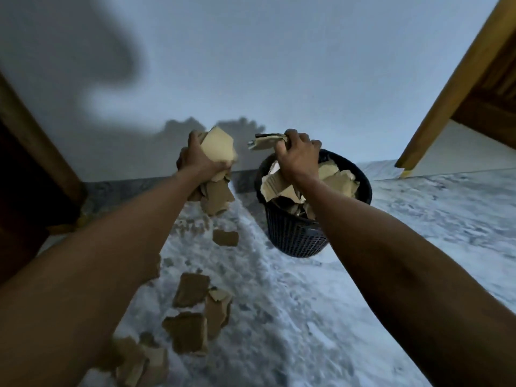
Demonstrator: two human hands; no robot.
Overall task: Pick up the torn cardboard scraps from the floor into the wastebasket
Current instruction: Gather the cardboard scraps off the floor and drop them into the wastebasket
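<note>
One wastebasket (pixel 296 236), two hands, roughly seven floor scraps (pixel 191 289) (edges blurred).

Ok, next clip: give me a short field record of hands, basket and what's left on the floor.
left hand: grips a bunch of cardboard scraps, left of the basket
right hand: grips a flat scrap above the basket
wastebasket: black mesh, upright on the floor, scraps piled to the rim
floor scraps: several remain, left of the basket and nearer the camera
task state: unfinished
</note>
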